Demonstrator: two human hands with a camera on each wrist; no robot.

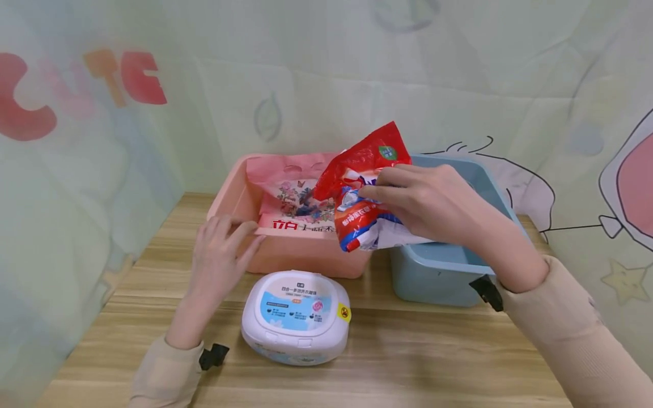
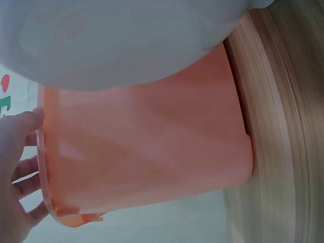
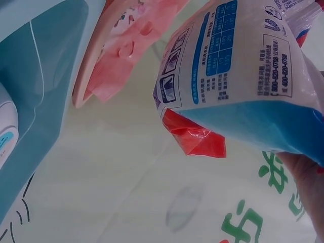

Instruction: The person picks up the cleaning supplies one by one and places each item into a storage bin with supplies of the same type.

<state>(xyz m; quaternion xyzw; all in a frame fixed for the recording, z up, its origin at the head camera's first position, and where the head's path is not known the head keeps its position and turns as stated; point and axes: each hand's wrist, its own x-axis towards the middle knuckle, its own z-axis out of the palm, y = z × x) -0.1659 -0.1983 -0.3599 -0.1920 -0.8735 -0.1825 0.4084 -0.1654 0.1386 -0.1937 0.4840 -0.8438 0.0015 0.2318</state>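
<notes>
My right hand [image 1: 425, 195] grips a red, white and blue bag of laundry detergent [image 1: 357, 218]. The bag hangs tilted above the gap between two bins, overlapping both in the head view. Its printed back, with a blue table, faces the right wrist camera. My left hand [image 1: 219, 255] holds the front left rim of the pink bin [image 1: 306, 252], thumb and fingers at the edge. Inside that bin lies a pink floral package [image 1: 301, 207]. The blue bin [image 1: 439, 277] stands to its right, partly hidden by my right hand and the detergent bag.
In front of the pink bin sits a white lidded box of laundry pods [image 1: 296, 317], close to my left forearm. A wooden table [image 1: 433, 362] bears everything. Behind it hangs a printed cloth [image 1: 316, 73]. Inside the blue bin a white object [image 3: 6, 124] shows in the right wrist view.
</notes>
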